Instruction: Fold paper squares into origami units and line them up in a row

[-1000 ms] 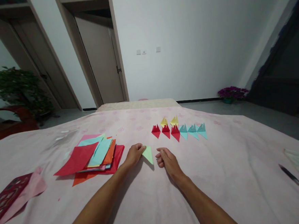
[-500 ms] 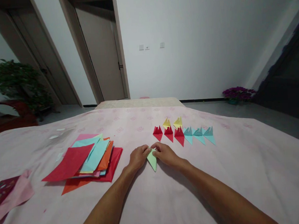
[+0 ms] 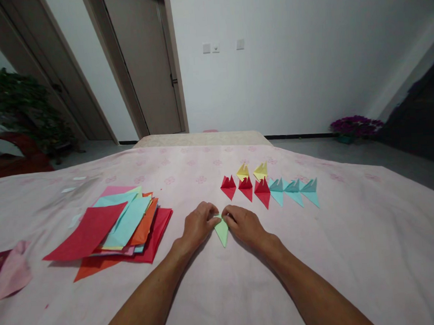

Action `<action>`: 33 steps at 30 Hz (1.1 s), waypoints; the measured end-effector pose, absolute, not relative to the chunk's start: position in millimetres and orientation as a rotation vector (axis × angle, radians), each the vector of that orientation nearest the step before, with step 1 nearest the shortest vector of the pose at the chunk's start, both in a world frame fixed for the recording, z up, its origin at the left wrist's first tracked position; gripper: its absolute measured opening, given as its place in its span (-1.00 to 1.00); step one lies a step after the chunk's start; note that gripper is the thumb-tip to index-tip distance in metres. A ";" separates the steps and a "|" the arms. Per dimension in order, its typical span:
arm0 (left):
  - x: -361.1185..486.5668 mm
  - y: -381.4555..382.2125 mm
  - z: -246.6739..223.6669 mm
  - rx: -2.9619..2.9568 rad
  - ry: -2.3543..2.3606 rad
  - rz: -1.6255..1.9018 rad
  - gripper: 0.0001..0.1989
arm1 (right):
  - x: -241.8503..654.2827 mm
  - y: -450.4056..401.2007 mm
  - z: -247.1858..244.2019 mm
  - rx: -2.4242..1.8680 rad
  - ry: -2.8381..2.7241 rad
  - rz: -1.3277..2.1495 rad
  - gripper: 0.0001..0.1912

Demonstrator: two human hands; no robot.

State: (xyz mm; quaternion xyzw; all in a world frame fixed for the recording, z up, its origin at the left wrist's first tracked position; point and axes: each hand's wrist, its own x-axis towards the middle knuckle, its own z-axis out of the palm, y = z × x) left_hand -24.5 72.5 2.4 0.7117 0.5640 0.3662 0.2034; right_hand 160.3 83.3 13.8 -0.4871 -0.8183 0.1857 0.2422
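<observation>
A small folded light green paper (image 3: 222,233) lies at the middle of the table, its narrow point toward me. My left hand (image 3: 200,223) pinches its upper left part between thumb and fingers. On the other side my right hand (image 3: 244,223) grips the upper right part, with fingers curled. The fingers hide the paper's top edge. Beyond my right hand stand folded paper figures: red ones (image 3: 263,194), light blue ones (image 3: 294,192) and two yellow ones (image 3: 243,172) behind the red.
A loose pile of coloured sheets, a red one (image 3: 88,232) on top, lies left of my hands. Clear plastic wrapping (image 3: 74,191) is behind it. Pink cloth or paper (image 3: 13,276) sits at the far left on the pink tablecloth (image 3: 226,300).
The view has tilted down and shifted slightly. Both hands still hold the green paper; my fingers have changed their grip at its top, and more of its upper middle shows between them.
</observation>
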 end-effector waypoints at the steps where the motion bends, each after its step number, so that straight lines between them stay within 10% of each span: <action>1: -26.1 72.5 2.4 2.011 1.533 1.023 -0.90 | 163.0 83.8 13.7 -1.300 -2.256 0.502 -0.84; 9: -56.3 77.5 6.4 2.099 1.141 0.811 -0.77 | 184.4 91.8 17.5 -1.101 -2.358 0.672 -0.59; 33: -47.3 78.5 0.4 2.104 1.355 0.910 -0.86 | 174.9 95.7 13.3 -1.300 -2.233 0.647 -0.88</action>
